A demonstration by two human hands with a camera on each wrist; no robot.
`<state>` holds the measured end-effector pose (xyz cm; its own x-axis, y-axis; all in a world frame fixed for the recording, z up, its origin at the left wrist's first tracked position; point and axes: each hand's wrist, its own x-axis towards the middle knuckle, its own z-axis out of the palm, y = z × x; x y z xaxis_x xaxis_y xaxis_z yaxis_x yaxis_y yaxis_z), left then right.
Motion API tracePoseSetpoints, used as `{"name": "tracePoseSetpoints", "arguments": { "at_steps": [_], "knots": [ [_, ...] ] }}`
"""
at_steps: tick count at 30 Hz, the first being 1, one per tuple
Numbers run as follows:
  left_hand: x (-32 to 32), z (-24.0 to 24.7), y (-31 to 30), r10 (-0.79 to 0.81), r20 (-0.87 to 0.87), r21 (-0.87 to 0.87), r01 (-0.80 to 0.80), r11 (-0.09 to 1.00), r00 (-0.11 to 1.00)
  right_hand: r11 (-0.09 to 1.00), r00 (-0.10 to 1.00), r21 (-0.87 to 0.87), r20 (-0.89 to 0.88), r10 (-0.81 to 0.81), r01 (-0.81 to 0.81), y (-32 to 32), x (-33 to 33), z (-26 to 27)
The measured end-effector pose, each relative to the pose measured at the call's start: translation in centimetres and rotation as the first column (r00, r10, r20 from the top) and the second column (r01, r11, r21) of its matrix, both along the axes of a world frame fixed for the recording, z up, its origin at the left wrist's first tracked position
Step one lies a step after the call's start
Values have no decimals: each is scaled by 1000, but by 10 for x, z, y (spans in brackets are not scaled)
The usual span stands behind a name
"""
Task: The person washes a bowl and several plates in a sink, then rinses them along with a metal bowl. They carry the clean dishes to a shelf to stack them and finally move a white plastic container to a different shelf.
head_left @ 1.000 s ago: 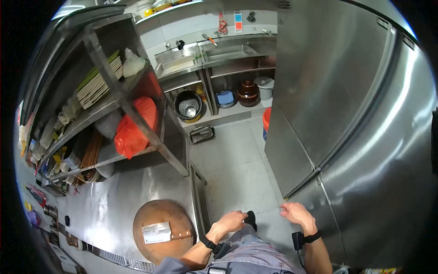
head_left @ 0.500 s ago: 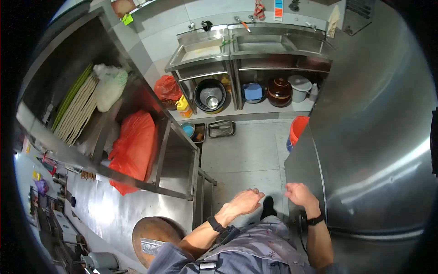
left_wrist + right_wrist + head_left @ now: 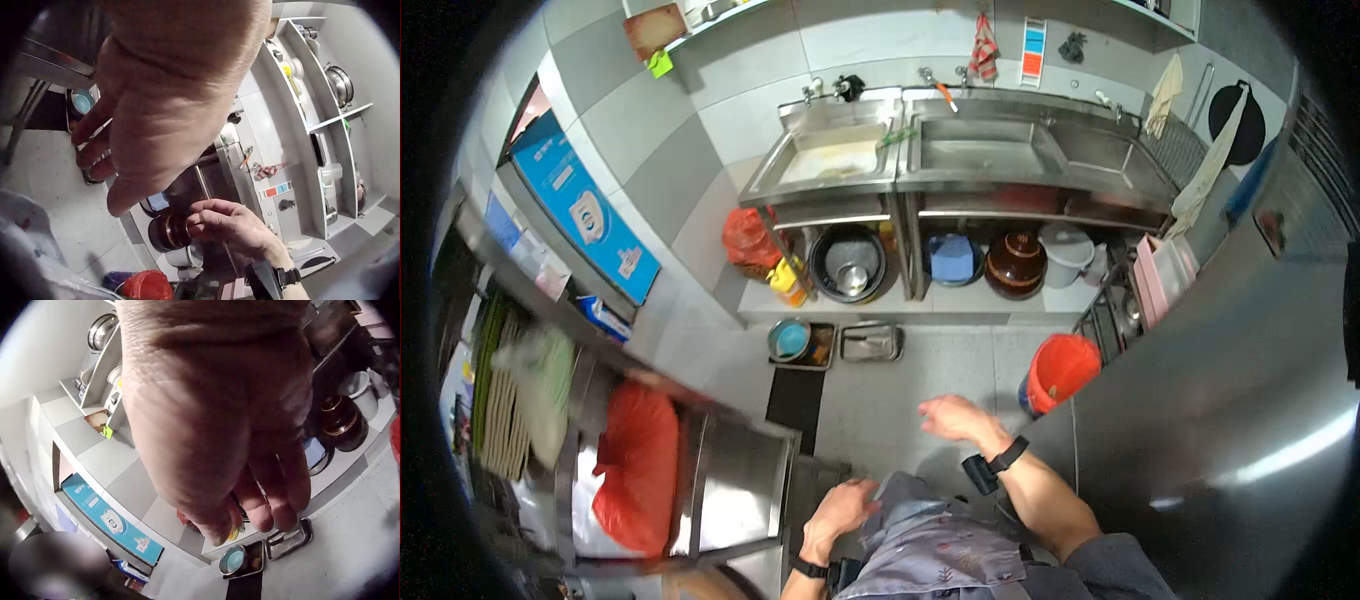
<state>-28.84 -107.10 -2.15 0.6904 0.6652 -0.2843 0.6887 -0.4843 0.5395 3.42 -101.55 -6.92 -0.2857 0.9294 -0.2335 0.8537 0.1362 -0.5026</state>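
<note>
Low in the head view, my left hand (image 3: 843, 508) hangs in front of the apron (image 3: 945, 550) and holds nothing. My right hand (image 3: 960, 418) reaches forward over the floor, its fingers loose and without anything in them. In the left wrist view the left palm (image 3: 162, 119) fills the upper middle, fingers relaxed. The right palm (image 3: 206, 425) in its own wrist view also carries nothing, with the fingers pointing down. Nearest to the right hand stands a red-lined bucket (image 3: 1062, 372). Beyond both hands, metal trays (image 3: 870, 343) lie on the floor.
Steel sinks (image 3: 980, 150) line the far wall, with a brown lidded jar (image 3: 1015, 268) and a white bucket (image 3: 1067, 255) below. A metal shelf with a red plastic bag (image 3: 640, 470) stands left. A large steel cabinet (image 3: 1200, 440) borders the right side.
The view has moved forward toward the sinks and turned left, bringing the blue box into sight. The right hand has swung forward and left; the left hand has dropped back. Both remain empty.
</note>
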Motion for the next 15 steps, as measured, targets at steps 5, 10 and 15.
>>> {"name": "tracePoseSetpoints", "arguments": {
  "at_steps": [5,10,15],
  "knots": [
    [36,-23,109,63,-105,-128,-76,989,992,986,989,-153,-123,-82,62,89,36,-29],
    [80,-34,256,89,-36,-62,-91,994,995,997,998,-43,20,-56,56,176,104,-46],
    [115,-22,389,14,106,67,-22,997,994,944,950,-106,14,-313,313,216,171,-26]
  ]
}}
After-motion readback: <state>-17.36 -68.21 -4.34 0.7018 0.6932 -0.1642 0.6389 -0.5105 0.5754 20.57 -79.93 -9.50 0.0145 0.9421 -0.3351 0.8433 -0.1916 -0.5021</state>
